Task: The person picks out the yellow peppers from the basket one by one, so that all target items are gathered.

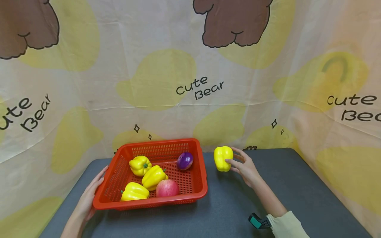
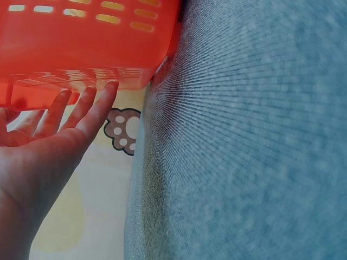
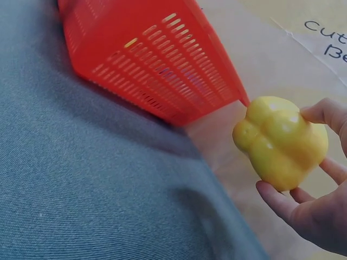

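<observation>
A yellow bell pepper (image 1: 223, 159) is in my right hand (image 1: 245, 169), held above the table to the right of the red basket (image 1: 202, 185). In the right wrist view, thumb and fingers grip this pepper (image 3: 284, 143) from its sides. My left hand (image 1: 89, 195) touches the basket's left side. The left wrist view shows its fairly straight fingers (image 2: 100, 108) against the outer basket wall (image 2: 87, 46). Inside the basket lie three yellow bell peppers (image 1: 154, 178), a pink-red apple (image 1: 167, 188) and a round purple eggplant (image 1: 185, 161).
The basket stands on a grey-blue cloth-covered table (image 1: 226, 205). Behind it hangs a printed curtain (image 1: 166, 125) with bears and lettering. A dark band with a teal face (image 1: 258, 222) is beside the right sleeve (image 1: 287, 226).
</observation>
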The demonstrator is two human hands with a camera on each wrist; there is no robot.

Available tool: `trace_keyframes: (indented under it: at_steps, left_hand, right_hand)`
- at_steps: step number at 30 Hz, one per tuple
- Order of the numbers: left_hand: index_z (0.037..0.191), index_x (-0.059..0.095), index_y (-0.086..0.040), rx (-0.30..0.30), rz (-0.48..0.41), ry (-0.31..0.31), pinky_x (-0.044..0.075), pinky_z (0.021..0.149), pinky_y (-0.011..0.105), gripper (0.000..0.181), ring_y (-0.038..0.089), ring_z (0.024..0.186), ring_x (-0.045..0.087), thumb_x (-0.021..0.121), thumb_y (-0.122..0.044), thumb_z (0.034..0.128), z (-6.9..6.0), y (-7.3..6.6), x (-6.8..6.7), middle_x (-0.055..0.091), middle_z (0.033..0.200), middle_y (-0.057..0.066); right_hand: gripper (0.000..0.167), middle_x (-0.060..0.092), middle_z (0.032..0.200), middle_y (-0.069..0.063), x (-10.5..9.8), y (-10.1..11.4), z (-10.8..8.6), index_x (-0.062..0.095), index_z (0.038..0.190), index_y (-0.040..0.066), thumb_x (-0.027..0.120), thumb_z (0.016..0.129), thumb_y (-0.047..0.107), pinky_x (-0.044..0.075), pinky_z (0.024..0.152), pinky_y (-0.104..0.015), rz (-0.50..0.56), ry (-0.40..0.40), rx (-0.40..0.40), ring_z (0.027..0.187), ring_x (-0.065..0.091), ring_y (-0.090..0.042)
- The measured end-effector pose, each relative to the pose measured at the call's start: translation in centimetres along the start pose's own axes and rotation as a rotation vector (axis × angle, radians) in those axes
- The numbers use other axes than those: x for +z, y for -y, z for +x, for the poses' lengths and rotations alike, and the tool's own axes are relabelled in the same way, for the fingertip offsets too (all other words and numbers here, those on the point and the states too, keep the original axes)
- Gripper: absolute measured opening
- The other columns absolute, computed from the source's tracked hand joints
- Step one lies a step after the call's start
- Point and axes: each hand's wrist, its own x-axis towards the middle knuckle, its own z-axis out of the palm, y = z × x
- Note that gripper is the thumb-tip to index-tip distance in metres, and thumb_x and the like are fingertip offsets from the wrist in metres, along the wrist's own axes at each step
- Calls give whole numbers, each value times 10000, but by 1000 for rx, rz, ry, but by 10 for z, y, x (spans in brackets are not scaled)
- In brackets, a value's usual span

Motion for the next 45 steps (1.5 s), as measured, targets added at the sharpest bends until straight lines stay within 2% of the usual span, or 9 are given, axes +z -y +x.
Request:
trace_keyframes:
  at_steps: [8,15,22,33,39,45]
  left_hand:
    - [1713,56,-238,-12,-6,-14,627,852,325,587,50,1114,694,283,-321,1179,0,-1,0,576,1337,-344]
    - [1714,63,-259,-16,-7,-12,618,873,311,583,18,1139,674,283,-327,1178,0,-1,0,558,1342,-361]
    - [1711,16,-220,-28,1,-16,613,881,301,608,-1,1144,665,282,-337,1177,0,-1,0,553,1334,-369]
    - [1711,96,-292,4,-15,20,612,889,306,559,14,1161,664,269,-310,1180,0,0,0,555,1368,-351]
    - [1711,21,-217,0,-7,14,610,891,300,593,3,1160,660,266,-313,1180,0,0,0,549,1362,-360]
    - [1713,29,-224,-2,-2,11,611,890,298,590,8,1161,662,268,-316,1180,0,0,0,547,1368,-358]
  right_hand:
    - [697,300,1635,-296,0,-7,1,359,1623,81,703,1017,117,574,1019,-425,-7,-14,15,1420,478,-486]
    - [711,287,1646,-298,0,-15,2,343,1627,67,706,1017,113,511,1086,-508,-13,-18,30,1437,456,-487]
    - [696,316,1626,-299,2,-20,2,362,1616,55,712,1017,121,554,1043,-453,-4,-24,19,1406,491,-484]
    - [704,313,1617,-317,4,-30,6,367,1608,45,726,1008,127,526,1069,-517,-34,-60,23,1404,482,-495]
    - [701,312,1606,-324,5,-33,9,369,1607,43,721,1009,136,514,1080,-533,-28,-52,34,1404,469,-502]
    - [696,323,1610,-305,4,-36,12,377,1610,64,720,1008,132,549,1052,-479,-15,-34,36,1419,468,-485]
